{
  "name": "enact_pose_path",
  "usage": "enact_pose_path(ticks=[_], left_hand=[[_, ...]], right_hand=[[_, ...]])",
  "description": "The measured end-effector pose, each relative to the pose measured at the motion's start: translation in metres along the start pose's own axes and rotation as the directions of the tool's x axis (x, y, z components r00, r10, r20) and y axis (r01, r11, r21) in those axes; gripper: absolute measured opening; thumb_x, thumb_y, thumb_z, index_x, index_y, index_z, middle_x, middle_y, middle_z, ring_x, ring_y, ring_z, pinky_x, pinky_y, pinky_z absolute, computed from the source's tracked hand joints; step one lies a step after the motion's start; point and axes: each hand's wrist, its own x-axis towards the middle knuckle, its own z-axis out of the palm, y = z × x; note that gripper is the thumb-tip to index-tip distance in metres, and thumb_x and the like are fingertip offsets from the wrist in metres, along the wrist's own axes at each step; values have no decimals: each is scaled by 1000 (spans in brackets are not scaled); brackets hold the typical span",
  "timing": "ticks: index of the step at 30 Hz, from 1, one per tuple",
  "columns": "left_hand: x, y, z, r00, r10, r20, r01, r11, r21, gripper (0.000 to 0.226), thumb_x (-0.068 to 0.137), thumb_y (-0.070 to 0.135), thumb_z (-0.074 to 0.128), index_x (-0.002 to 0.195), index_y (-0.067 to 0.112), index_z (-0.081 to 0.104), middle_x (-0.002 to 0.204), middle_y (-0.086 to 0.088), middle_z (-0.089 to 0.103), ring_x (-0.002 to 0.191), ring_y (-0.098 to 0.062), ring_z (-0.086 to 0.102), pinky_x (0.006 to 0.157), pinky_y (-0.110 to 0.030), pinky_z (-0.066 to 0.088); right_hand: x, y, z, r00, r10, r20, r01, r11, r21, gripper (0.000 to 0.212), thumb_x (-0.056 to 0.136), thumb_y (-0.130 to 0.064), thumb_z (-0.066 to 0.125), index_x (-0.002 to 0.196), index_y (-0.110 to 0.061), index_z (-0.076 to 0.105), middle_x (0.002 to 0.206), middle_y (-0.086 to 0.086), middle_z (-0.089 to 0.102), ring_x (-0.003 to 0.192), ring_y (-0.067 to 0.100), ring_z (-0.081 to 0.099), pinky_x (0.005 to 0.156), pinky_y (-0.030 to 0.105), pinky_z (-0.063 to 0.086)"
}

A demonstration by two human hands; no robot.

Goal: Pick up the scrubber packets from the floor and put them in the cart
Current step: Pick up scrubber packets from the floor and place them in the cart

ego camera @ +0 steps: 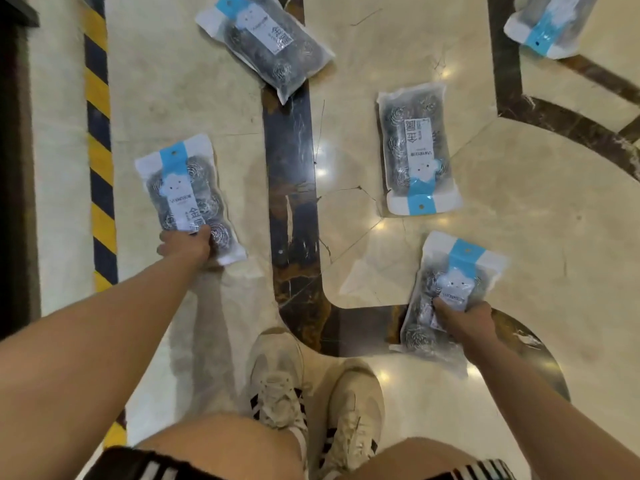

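Hazard tape [98, 140] in yellow and black runs along the far left of the marble floor [540, 209]. Just right of it, the left hand [185, 244] curls its fingers over the near end of a scrubber packet [187, 195], whose blue header points away from the person. To lift cleanly, the fingers probably need to get under the slack plastic edge rather than only pinch the top, since the steel-wool balls inside can shift. Farther off, a second packet [266, 43] lies across the dark inlay strip [291, 161]. Right of the strip, a third packet [417, 150] lies untouched, header toward the person. Nearer, the right hand [464, 318] grips the middle of a fourth packet [446, 299], its body bunched under the fingers. A fifth packet [550, 26] sits at the far right corner. White sneakers [311, 393] stand between the arms. No cart is in view.
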Motion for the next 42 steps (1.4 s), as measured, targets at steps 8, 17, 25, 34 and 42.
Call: enact_pose_path(ticks=[8, 17, 25, 34, 42], left_hand=[[-37, 3, -13, 959, -97, 267, 189, 919, -346, 65, 74, 12, 92, 129, -4, 61, 125, -22, 70, 91, -32, 69, 77, -43, 57], [-146, 8, -84, 838, 43, 544, 107, 965, -241, 55, 73, 11, 91, 119, -2, 65, 107, -15, 75, 90, -29, 74, 75, -37, 60], [-271, 38, -234, 578, 217, 787, 202, 896, -395, 70, 73, 11, 82, 137, 8, 56, 125, -16, 73, 112, -34, 72, 86, -45, 62], [-392, 63, -410, 549, 308, 777, 217, 845, -488, 45, 91, 1, 71, 133, 9, 56, 125, -18, 72, 113, -37, 71, 95, -53, 58], [-474, 55, -533, 560, 496, 664, 99, 755, -648, 71, 76, 10, 83, 140, 9, 52, 128, -15, 72, 115, -31, 71, 100, -47, 55]], right_hand=[[-57, -37, -5, 988, -86, 128, 46, 958, 283, 48, 85, -6, 86, 127, 3, 65, 117, 19, 75, 91, 29, 75, 63, 33, 66], [-165, -80, -65, 919, -147, 366, -2, 926, 377, 48, 89, -6, 80, 132, -1, 60, 117, 19, 78, 101, 39, 78, 88, 54, 64], [-318, -150, -170, 848, -236, 476, 33, 918, 395, 49, 84, -4, 76, 132, -1, 63, 121, 27, 74, 108, 48, 73, 96, 66, 58], [-520, -220, -298, 795, -402, 453, 231, 893, 387, 35, 100, -13, 68, 133, -3, 61, 122, 22, 76, 109, 43, 75, 90, 56, 63], [-657, -237, -364, 771, -525, 359, 399, 839, 370, 27, 100, -22, 68, 125, -11, 69, 111, 13, 81, 102, 36, 78, 94, 57, 61]])
